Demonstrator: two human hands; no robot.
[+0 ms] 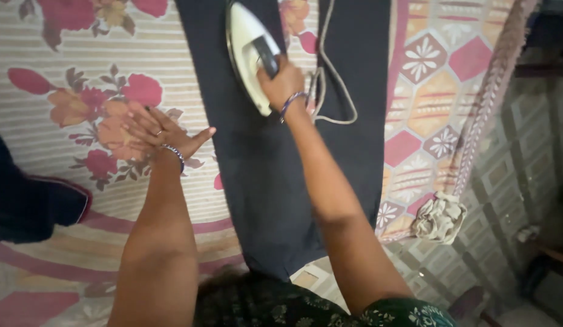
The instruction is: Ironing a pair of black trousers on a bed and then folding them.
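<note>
Fingers of your right hand (281, 82) are wrapped tight around the dark handle of the white iron (248, 51), so the iron sits directly under that hand, its pale body stretching up and away from your knuckles. The iron lies on the dark cloth (263, 175), which runs as a long strip from the top of the view down toward your body. A beaded bracelet (292, 102) circles your right wrist. Just to the right of that wrist, the iron's cord (336, 91) loops across the dark cloth and trails up out of view.

Your left hand (154, 130) is spread wide and flat, holding nothing, palm down on the flowered sheet (82, 72) just beside the left edge of the dark cloth; the thumb points toward the cloth and nearly reaches it. That hand is well apart from the iron. It carries a ring, with a bangle (174, 152) at the wrist.

At the far left lies a dark garment with a red edge (33, 203). On the right, a patterned spread (427, 91) hangs off the edge, its corner knotted (440, 218) above the tiled floor (505, 200).
</note>
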